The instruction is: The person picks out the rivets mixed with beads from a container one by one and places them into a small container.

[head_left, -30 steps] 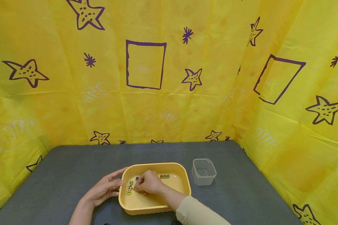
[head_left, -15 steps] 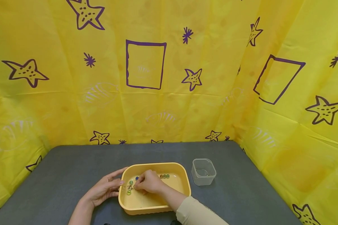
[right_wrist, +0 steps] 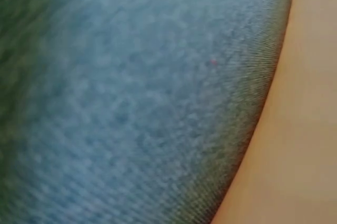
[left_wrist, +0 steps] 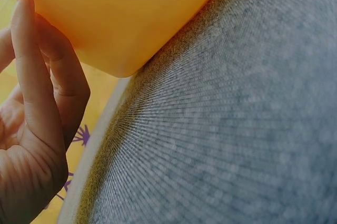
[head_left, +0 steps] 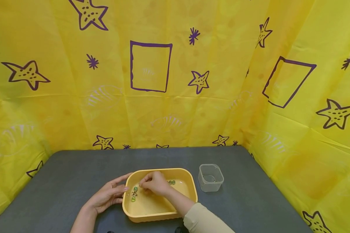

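Note:
My left hand (head_left: pixel 112 194) holds the left wall of a yellow tray (head_left: pixel 160 219). In the left wrist view, fingers of that hand (left_wrist: pixel 39 92) are bent against the tray's outer wall (left_wrist: pixel 121 19). My right hand (head_left: pixel 156 184) reaches into the back left of the tray, thumb and forefinger close together and low. What lies between these fingertips is hidden. Beside them, along the left wall, are a green marble (head_left: pixel 135 188), several small gold-coloured pieces (head_left: pixel 134 194) and a yellow-green marble (head_left: pixel 133 199). Green marbles (head_left: pixel 172 182) sit near the back wall, partly behind my right hand.
A clear square plastic tub (head_left: pixel 211 178) stands on the dark grey table (head_left: pixel 245 200), right of the tray. Yellow patterned cloth (head_left: pixel 175 116) walls off the back and sides. The right wrist view shows mostly blurred grey cloth (right_wrist: pixel 147 87) and a plain tan surface (right_wrist: pixel 295 129).
My right hand has shifted up toward the tray's back wall, away from the gold-coloured pieces. It now covers the spot where a blue marble showed. The left hand has stayed put.

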Available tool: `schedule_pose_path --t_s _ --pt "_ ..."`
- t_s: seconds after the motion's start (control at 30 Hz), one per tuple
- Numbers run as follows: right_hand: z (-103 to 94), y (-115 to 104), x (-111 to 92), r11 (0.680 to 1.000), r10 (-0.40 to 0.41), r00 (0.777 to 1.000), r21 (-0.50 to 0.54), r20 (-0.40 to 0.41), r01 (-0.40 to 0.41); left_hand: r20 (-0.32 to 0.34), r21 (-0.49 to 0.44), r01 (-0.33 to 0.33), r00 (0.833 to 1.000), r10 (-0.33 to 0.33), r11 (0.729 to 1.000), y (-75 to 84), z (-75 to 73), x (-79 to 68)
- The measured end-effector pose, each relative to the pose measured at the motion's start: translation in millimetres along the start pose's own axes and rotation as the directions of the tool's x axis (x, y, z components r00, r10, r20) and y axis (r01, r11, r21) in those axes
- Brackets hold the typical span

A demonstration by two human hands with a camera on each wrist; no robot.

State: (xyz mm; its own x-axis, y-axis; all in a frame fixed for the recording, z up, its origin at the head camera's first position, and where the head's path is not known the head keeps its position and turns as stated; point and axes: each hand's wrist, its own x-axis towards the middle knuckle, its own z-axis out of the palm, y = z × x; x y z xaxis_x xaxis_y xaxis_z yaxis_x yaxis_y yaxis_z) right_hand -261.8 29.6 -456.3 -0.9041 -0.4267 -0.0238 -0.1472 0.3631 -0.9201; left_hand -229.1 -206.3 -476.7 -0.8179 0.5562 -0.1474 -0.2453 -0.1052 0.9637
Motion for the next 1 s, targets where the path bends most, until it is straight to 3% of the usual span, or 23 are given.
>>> schedule_pose_path --t_s 0.5,1.0 --pt "-13.6 -12.0 -1.4 0.98 -0.026 0.998 0.195 -0.061 0.037 -0.016 0.004 0.0 1.0 0.0 1.0 1.5 1.1 -1.0" --pt "-41.3 -12.1 -15.8 0.972 -0.022 0.997 0.231 -0.076 0.039 -0.014 -0.015 0.006 1.0 -0.007 1.0 0.3 -0.7 -0.5"
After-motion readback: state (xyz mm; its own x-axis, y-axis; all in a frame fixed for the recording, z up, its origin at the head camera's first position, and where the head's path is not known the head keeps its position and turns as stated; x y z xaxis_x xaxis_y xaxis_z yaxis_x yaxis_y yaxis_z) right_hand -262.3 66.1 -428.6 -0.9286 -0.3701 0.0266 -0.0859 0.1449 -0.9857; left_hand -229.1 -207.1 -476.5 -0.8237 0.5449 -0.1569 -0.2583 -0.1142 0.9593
